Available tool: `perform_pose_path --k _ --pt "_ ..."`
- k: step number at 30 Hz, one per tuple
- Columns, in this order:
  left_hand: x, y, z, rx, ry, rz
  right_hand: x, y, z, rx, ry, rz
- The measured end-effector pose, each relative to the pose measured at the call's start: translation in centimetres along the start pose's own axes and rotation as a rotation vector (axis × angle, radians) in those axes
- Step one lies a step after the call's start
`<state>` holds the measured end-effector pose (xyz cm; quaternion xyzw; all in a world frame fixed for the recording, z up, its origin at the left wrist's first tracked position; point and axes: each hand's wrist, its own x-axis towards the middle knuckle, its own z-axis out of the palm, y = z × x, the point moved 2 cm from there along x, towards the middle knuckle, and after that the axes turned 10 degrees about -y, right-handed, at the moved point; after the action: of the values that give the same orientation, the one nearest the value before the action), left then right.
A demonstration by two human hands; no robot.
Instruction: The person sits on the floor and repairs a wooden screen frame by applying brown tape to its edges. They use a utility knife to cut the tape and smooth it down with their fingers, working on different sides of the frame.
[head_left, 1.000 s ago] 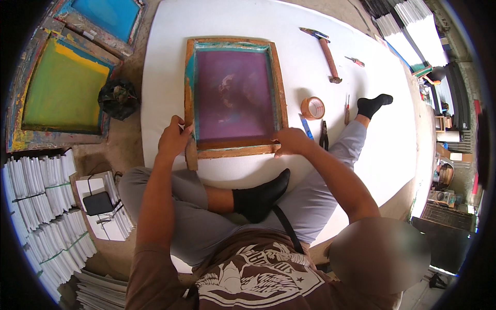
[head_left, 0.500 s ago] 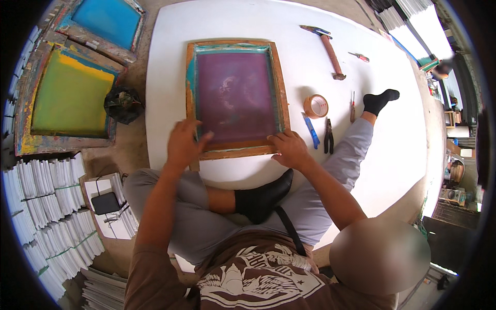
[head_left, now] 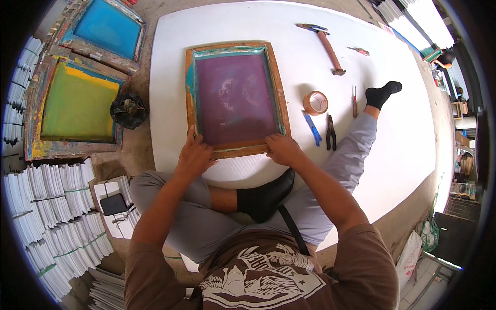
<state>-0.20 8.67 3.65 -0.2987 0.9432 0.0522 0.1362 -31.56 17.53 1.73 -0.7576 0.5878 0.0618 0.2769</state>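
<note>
A wooden screen printing frame (head_left: pixel 281 98) with purple mesh lies on the white board (head_left: pixel 227 178) in front of me. My left hand (head_left: pixel 196 155) is closed on its near left corner, fingers over the wood. At the near right corner, my right hand (head_left: pixel 284 150) grips the rail, its thumb below the edge. To the right of the frame lie a roll of brown tape (head_left: pixel 315 103), a blue cutter knife (head_left: pixel 312 129) and black-handled pliers (head_left: pixel 330 133). The undersides of both grips are hidden.
Farther off on the board are a hammer (head_left: pixel 330 53) and two screwdrivers (head_left: pixel 355 102) (head_left: pixel 358 51). Yellow-green (head_left: pixel 77 106) and blue (head_left: pixel 107 28) screens stand left, beside a black plastic bag (head_left: pixel 129 111). Tied paper stacks (head_left: pixel 57 186) fill the lower left. My outstretched leg (head_left: pixel 356 144) crosses the board's right side.
My left hand has shifted from beside the frame's left rail to a grip around the near left corner. My right hand stays on the near right corner, its fingers drawn in tighter.
</note>
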Motion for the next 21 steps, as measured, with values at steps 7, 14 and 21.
perform_pose_path --k 7,14,21 --pt "0.1 -0.8 -0.7 0.178 -0.077 0.034 0.0 -0.7 -0.6 -0.031 -0.056 0.065" --pt "-1.1 -1.3 0.4 0.087 0.046 -0.003 -2.2 0.3 -1.3 -0.194 0.159 -0.02" --pt "-0.4 -1.1 -1.3 -0.033 -0.105 -0.09 -3.0 1.7 -2.0 -0.238 0.132 0.099"
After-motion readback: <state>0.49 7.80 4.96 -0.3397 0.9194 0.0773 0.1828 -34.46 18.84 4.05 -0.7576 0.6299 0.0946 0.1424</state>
